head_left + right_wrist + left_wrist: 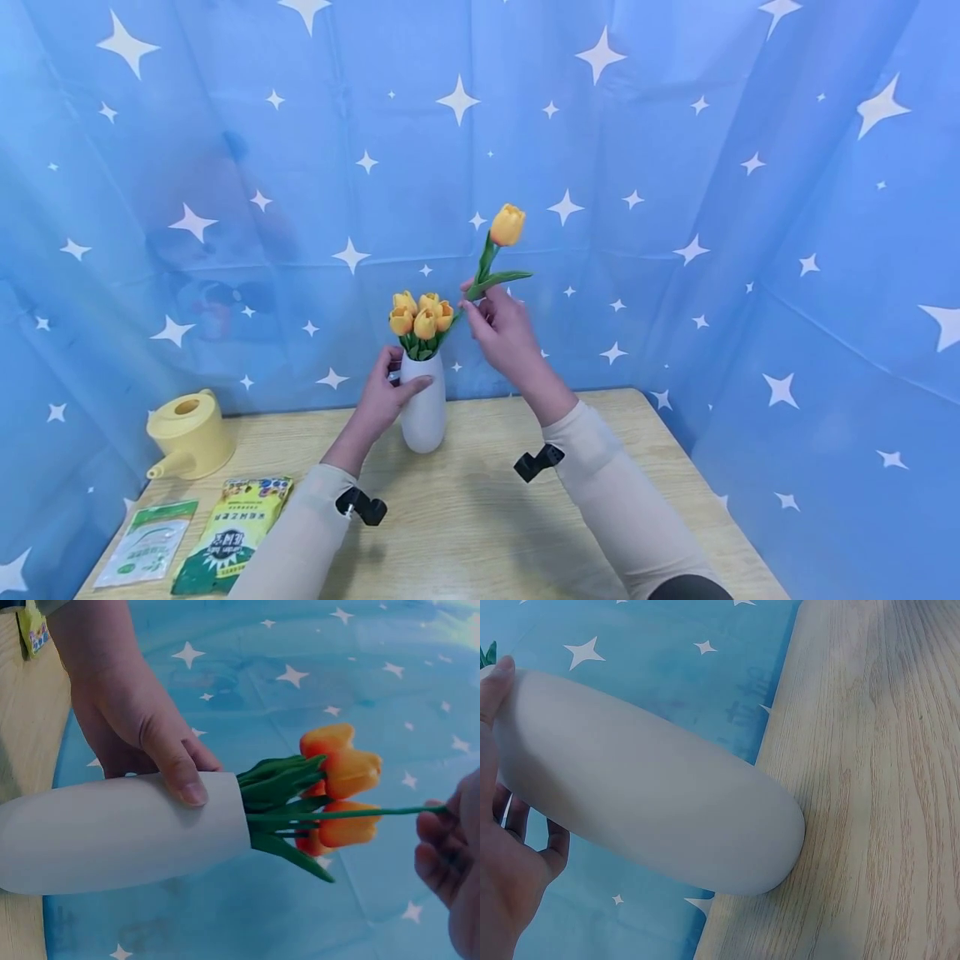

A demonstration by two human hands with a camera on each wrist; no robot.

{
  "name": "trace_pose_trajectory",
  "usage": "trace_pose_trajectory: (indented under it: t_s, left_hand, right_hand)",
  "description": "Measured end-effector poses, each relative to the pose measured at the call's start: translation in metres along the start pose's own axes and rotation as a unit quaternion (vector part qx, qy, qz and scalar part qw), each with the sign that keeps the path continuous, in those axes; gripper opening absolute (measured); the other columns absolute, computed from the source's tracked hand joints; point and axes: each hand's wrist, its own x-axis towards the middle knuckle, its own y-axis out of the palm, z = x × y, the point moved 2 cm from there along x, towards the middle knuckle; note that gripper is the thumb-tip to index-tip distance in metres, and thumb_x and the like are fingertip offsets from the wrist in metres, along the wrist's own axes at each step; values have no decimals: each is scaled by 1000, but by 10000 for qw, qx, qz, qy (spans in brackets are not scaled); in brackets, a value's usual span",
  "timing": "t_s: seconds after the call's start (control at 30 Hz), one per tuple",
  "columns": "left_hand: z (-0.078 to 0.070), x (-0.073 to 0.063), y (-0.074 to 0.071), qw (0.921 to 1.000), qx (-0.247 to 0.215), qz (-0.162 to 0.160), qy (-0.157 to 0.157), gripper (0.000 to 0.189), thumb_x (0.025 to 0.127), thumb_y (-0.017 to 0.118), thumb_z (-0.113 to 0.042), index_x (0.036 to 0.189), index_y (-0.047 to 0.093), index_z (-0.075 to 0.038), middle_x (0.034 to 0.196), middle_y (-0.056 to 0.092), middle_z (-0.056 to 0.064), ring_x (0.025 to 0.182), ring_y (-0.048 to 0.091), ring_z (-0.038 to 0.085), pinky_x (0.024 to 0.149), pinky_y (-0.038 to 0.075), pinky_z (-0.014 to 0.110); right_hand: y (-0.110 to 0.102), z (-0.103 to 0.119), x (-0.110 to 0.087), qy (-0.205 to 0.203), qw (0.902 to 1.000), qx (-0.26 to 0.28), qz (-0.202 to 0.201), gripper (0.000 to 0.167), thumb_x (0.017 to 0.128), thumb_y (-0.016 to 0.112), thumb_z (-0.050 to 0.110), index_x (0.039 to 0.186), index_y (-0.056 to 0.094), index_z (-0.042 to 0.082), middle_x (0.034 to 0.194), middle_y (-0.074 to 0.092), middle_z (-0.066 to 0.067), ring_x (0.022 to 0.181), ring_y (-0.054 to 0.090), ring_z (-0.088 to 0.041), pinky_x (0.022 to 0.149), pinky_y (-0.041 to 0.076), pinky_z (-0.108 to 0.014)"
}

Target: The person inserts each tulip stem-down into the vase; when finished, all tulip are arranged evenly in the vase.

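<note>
A white vase stands upright near the table's back edge, with several yellow-orange tulips bunched in its mouth. My left hand grips the vase near its top; in the right wrist view the thumb lies along the side just below the rim. Up and to the right, my right hand pinches the stem of a single tulip below its leaves. The right wrist view shows that green stem running from the fingers to the vase mouth; its lower end is hidden there.
A yellow watering can stands at the table's back left. In front of it lie a green and yellow bag and a flat green and white packet. A blue star-printed curtain hangs close behind the wooden table.
</note>
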Motion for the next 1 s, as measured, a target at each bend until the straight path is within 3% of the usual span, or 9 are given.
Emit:
trace_pose_trajectory:
  t_s: [0.13,0.3,0.53,0.67,0.87,1.0]
  left_hand:
    - [0,0,0,10000,11,19,47,65,93,92,-43,135,50,-17,145,55,12,133,56,37,108,53,61]
    - [-1,0,-1,10000,20,-2,50,66,93,92,-43,136,49,-17,145,55,11,135,56,37,109,52,62]
    - [0,1,-1,9999,0,11,156,64,94,91,-41,136,49,-16,146,55,12,137,54,37,111,50,63]
    - [1,2,-1,9999,-12,34,163,66,94,91,-42,136,49,-15,145,55,13,138,53,37,112,50,63]
    - [1,2,-1,9998,-26,15,208,64,95,91,-41,135,48,-14,144,55,14,137,53,37,111,50,63]
    - [2,2,0,9998,-22,19,205,63,95,91,-40,135,49,-14,144,55,14,136,54,36,112,50,63]
  right_hand:
    - [7,-1,-2,54,9985,-409,359,20,110,68,8,130,70,4,70,60,-2,54,51,-14,48,42,-31]
    - [17,-6,-6,18,9962,-738,467,22,107,72,5,129,71,0,74,63,-5,55,53,-14,48,45,-30]
    - [34,-17,-18,58,9914,-1120,677,12,104,76,7,113,68,6,72,60,0,56,56,-9,47,48,-27]
    - [43,-23,-27,194,9891,-1220,798,14,103,77,6,111,65,8,69,61,0,54,54,-8,48,47,-27]
    - [54,-30,-35,669,9889,-917,954,21,105,74,7,125,68,7,69,63,1,56,60,-11,49,50,-30]
    - [57,-33,-40,1207,9867,-559,937,25,106,75,10,130,73,7,79,67,-2,60,64,-12,50,53,-32]
